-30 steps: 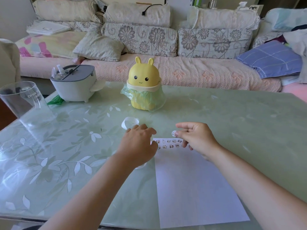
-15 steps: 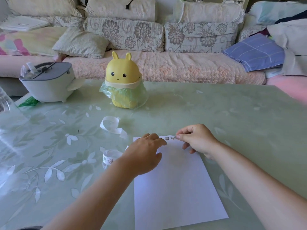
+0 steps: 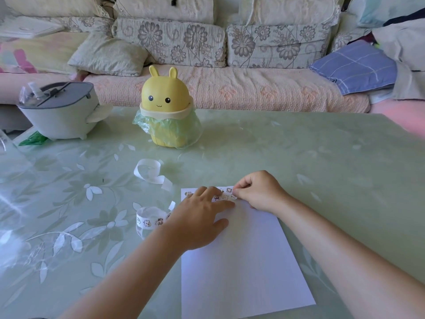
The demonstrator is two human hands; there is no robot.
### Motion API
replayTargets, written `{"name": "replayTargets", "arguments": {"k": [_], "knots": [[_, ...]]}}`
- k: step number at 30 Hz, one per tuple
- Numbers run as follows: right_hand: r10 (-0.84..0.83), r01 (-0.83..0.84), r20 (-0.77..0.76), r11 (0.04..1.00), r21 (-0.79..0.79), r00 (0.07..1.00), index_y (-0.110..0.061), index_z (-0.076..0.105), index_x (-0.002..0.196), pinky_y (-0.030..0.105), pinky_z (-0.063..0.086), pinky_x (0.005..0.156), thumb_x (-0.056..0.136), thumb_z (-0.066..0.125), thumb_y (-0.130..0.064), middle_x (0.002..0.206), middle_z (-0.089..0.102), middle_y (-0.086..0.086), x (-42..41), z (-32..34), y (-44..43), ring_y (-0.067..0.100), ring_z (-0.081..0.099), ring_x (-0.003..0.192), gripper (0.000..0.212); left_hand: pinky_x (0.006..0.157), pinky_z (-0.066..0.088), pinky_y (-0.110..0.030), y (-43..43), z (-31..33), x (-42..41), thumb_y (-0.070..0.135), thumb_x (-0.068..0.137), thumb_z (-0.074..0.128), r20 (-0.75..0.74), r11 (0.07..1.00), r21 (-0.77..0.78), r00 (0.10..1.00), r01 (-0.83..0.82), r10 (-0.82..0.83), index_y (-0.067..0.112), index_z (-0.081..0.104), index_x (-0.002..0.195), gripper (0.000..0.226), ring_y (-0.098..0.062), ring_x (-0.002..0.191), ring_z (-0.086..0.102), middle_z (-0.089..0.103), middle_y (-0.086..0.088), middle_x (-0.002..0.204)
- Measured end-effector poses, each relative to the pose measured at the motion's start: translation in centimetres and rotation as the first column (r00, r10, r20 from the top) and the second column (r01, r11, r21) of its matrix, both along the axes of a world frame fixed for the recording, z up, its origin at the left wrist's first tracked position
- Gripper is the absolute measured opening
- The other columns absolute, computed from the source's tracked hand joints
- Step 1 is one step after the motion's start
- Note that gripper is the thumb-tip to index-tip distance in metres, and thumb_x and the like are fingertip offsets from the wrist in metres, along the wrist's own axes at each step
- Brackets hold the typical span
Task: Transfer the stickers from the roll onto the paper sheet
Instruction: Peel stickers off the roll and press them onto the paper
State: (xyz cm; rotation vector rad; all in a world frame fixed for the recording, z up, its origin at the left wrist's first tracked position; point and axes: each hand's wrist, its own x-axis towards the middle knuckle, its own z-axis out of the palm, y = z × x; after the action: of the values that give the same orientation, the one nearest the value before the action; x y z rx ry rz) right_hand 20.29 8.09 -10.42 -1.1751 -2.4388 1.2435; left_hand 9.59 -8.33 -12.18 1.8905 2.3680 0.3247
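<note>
Two bare hands work at the far edge of a white paper sheet (image 3: 243, 261) lying on a pale green glass surface (image 3: 310, 157). The task looks barely begun. Two short rows of small cartoon stickers (image 3: 228, 190) sit along the sheet's top edge, partly hidden under the hands, and the rest of the sheet is blank.

The left hand (image 3: 200, 218) lies flat on the sheet's upper left part. Its fingers (image 3: 222, 204) are straight and slightly spread, pressing the paper down. The right hand (image 3: 259, 192) is curled, with thumb and forefinger pinched together at the right end of the rows. It appears to be laying down a sticker (image 3: 233, 196), most of which is hidden.

The sticker roll (image 3: 149, 219) stands on the surface just left of the sheet, beside the left wrist. It is a loose white coil printed with little animal figures, and many seem to be left on it. Farther off, a curl of empty backing strip (image 3: 148, 171) lies near a yellow rabbit-shaped bin (image 3: 166, 107).
</note>
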Motion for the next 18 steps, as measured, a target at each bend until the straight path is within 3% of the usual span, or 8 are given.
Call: {"name": "replayTargets", "arguments": {"k": [4, 11, 14, 18], "knots": [[-0.008, 0.007, 0.026, 0.998, 0.054, 1.000, -0.025, 0.076, 0.069, 0.022, 0.044, 0.053, 0.079, 0.071, -0.023, 0.062, 0.069, -0.010, -0.3, -0.1, 0.1, 0.006, 0.051, 0.042, 0.011, 0.103, 0.033, -0.033, 0.1, -0.1, -0.1, 0.048, 0.095, 0.046, -0.011, 1.000, 0.013, 1.000, -0.003, 0.003, 0.044, 0.045, 0.139, 0.044, -0.014, 0.131, 0.033, 0.037, 0.009, 0.143], [-0.019, -0.002, 0.115, 0.983, 0.185, 0.993, -0.029, 0.076, 0.071, 0.026, 0.056, 0.063, 0.075, 0.070, -0.029, 0.068, 0.071, -0.014, -0.8, -0.1, -0.2, 0.011, 0.068, 0.067, 0.007, 0.102, 0.035, -0.032, 0.6, -0.6, 0.0, 0.048, 0.097, 0.037, -0.023, 0.997, 0.054, 0.998, -0.050, 0.051, 0.034, 0.043, 0.141, 0.047, -0.015, 0.127, 0.038, 0.043, 0.010, 0.138], [-0.020, -0.030, 0.213, 0.973, 0.230, 0.977, -0.032, 0.074, 0.074, 0.023, 0.049, 0.061, 0.076, 0.072, -0.033, 0.077, 0.070, -0.015, -1.2, 0.6, -0.2, 0.014, 0.068, 0.074, 0.004, 0.100, 0.036, -0.034, 0.8, -1.0, 0.3, 0.056, 0.088, 0.018, -0.087, 0.997, 0.051, 0.994, -0.058, 0.063, 0.035, 0.044, 0.139, 0.061, -0.017, 0.122, 0.040, 0.044, 0.009, 0.133], [-0.056, -0.056, 0.312, 0.939, 0.339, 0.948, -0.033, 0.072, 0.086, 0.024, 0.043, 0.064, 0.077, 0.075, -0.042, 0.088, 0.067, -0.015, -1.5, 1.3, -0.1, 0.015, 0.065, 0.086, 0.013, 0.095, 0.040, -0.036, 1.1, -1.4, 0.5, 0.054, 0.088, 0.017, -0.126, 0.996, 0.066, 0.990, -0.062, 0.070, 0.032, 0.050, 0.134, 0.061, -0.019, 0.114, 0.045, 0.048, 0.006, 0.127]]}}
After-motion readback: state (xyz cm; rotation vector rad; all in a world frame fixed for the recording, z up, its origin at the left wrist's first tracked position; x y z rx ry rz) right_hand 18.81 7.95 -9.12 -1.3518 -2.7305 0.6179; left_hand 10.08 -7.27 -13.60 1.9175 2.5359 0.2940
